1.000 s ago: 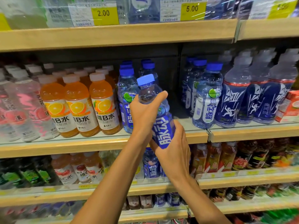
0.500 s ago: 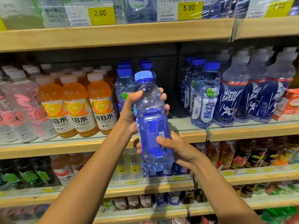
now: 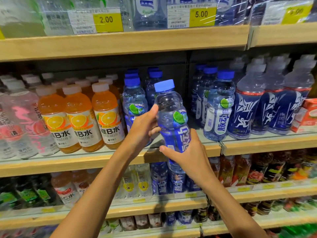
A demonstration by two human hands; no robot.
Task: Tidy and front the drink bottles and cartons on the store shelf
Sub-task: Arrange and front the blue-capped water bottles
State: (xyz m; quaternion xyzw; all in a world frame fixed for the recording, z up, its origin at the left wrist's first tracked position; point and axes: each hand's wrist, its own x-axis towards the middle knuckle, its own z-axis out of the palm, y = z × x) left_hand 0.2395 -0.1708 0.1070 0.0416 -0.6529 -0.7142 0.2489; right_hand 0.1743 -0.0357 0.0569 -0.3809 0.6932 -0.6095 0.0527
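The left hand (image 3: 144, 129) and the right hand (image 3: 190, 155) both grasp the clear blue-capped plastic bottle (image 3: 169, 107), which should go upright just beyond them, label (image 3: 177, 136) facing the front.

Both forearms raised, left grip (image 3: 143, 128) curled above, right grip (image 3: 188, 152) curled below.

A blue-capped bottle (image 3: 172, 117) was gripped by the left hand (image 3: 143, 128) and right hand (image 3: 188, 154) before the shelf (image 3: 257, 146).
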